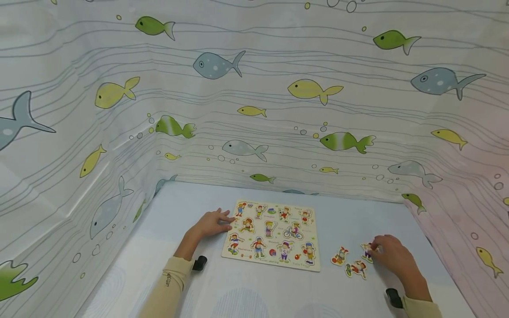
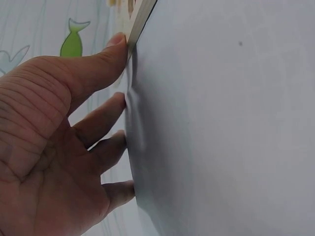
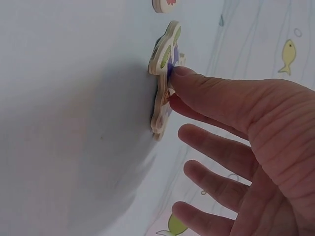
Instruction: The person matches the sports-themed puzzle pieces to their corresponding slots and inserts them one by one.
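Observation:
A wooden puzzle board [image 1: 258, 221] with sports figures lies flat on the table. My left hand [image 1: 212, 223] touches its left edge. In the left wrist view, the thumb of the left hand [image 2: 44, 123] meets the board's side [image 2: 139, 22], with the other fingers spread and their tips at the table surface. Right of the board, my right hand [image 1: 391, 256] pinches a figure-shaped puzzle piece [image 1: 366, 252] between thumb and index finger. The right wrist view shows this piece [image 3: 167, 54] close to the table, its underside hidden. Beside it lie a rabbit-like piece [image 1: 339, 256] and a red-and-green figure piece [image 1: 359, 268].
The pale blue table [image 1: 191, 291] meets a fish-patterned sheet [image 1: 278, 128] that hangs behind it and along both sides. Black straps with small devices [image 1: 200, 263] sit at the wrists.

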The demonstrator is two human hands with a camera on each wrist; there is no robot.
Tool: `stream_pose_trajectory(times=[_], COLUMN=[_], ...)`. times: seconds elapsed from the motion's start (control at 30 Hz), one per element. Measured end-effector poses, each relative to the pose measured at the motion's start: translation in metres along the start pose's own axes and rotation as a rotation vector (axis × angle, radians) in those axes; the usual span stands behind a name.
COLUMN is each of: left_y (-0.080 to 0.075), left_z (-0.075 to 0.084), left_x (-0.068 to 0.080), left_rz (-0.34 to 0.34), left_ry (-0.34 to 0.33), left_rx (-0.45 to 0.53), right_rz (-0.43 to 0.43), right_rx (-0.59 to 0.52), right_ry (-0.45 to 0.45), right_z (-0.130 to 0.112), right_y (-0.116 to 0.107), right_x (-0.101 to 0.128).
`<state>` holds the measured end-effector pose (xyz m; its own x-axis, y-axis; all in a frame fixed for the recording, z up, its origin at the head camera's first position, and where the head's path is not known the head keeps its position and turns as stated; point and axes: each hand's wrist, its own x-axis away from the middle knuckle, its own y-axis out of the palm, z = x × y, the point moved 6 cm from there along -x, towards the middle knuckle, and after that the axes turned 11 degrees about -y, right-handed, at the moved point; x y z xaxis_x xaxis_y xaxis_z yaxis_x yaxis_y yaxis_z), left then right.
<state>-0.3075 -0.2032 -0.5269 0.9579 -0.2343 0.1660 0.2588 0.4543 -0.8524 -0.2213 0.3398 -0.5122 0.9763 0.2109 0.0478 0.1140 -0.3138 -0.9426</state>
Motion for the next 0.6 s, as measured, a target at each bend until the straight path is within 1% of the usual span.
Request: stream_pose_trajectory(times=[0.2, 0.4, 0.6], left_y=[-0.001, -0.003, -0.004], left_z=[0.001, 0.001, 0.004], left_x=[0.002, 0.003, 0.004], left_rz=[-0.002, 0.004, 0.001], left_ry=[0.000, -0.002, 0.004], left_rx=[0.014, 0.020, 0.009], right_rz=[0.008, 0.053, 0.107], right_rx=[0.008, 0.026, 0.049], right_ry=[-0.002, -0.064, -0.106], right_z=[-0.002, -0.010, -0.018], right_y=[-0.004, -0.010, -0.013], right_x=[0.001, 0.002, 0.003])
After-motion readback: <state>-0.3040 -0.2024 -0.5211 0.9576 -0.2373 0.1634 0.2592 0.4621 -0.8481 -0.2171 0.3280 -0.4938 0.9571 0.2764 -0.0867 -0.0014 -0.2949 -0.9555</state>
